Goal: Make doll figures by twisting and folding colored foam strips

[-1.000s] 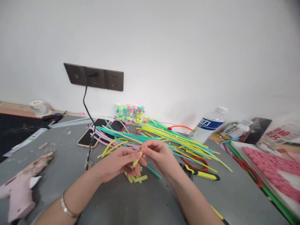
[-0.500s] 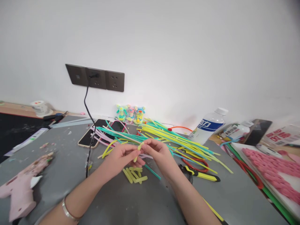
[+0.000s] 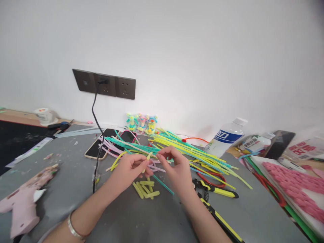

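Between the thumb and fingers of my left hand (image 3: 134, 168) is a short yellow pipe cleaner piece (image 3: 147, 161), tilted, its upper end sticking up. My right hand (image 3: 175, 164) is just right of it, slightly apart, thumb and index finger pinched together; whether anything tiny is between them cannot be made out. Below the hands lies a small pile of short yellow pipe cleaner pieces (image 3: 144, 189). Behind the hands, long pipe cleaners (image 3: 192, 148) in yellow, teal and lilac spread over the grey table mat (image 3: 126, 219).
Yellow-black pliers (image 3: 222, 192) lie beside my right forearm. A pink glue gun (image 3: 22, 202) is at the left. Phones (image 3: 97, 148) and a black cable (image 3: 95, 165) sit behind my left hand. Small fuzzy figures (image 3: 141, 123) stand by the wall; a bottle (image 3: 227, 136) leans right.
My right hand has drawn off the yellow pipe cleaner piece to the right, leaving a small gap. My left hand still holds the piece. More of the pliers shows.
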`<state>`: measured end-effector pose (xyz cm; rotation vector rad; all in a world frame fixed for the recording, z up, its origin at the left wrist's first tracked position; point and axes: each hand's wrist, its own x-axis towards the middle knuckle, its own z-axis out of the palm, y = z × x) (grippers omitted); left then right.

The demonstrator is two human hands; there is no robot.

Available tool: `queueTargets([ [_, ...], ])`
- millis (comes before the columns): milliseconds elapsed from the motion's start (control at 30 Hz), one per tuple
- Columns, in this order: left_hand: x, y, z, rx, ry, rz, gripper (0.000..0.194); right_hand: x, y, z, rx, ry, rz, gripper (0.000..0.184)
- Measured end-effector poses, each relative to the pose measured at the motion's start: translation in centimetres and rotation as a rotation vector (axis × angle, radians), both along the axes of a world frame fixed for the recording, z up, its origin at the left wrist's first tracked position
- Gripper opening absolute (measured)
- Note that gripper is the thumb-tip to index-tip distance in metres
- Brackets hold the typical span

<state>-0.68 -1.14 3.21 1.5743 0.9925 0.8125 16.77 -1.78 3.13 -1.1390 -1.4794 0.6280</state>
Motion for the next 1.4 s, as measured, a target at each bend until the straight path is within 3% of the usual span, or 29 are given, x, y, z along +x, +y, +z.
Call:
queueTargets([
  [100, 0.1, 0.0, -0.2, 0.056, -0.002, 0.036, 0.025, -0.4, -0.5, 0.1, 0.121, -0.094, 0.048, 0.009],
  [233, 0.4, -0.3, -0.1, 0.124, 0.016, 0.039, 0.024, -1.0, -0.9, -0.3, 0.134, -0.086, 0.075, 0.010],
  [633, 0.3, -0.8, 0.5, 0.391, 0.236, 0.088, 0.027, -1.8, -1.0, -0.5, -0.243, 0.477, 0.201, 0.007],
  [967, 0.2, -1.1, -0.2, 0.659, 0.414, 0.165, 0.020, -1.5, -0.6, 0.0, -0.433, 0.629, 0.253, 0.035],
  [1200, 0.1, -0.8, -0.1, 0.782, 0.413, 0.220, 0.018, -1.1, -0.5, -0.2, -0.462, 0.624, 0.274, 0.024],
  [1400, 0.0, -0.8, 0.1, 0.732, 0.423, 0.196, 0.021, -1.0, -0.4, -0.3, -0.442, 0.580, 0.225, 0.019],
])
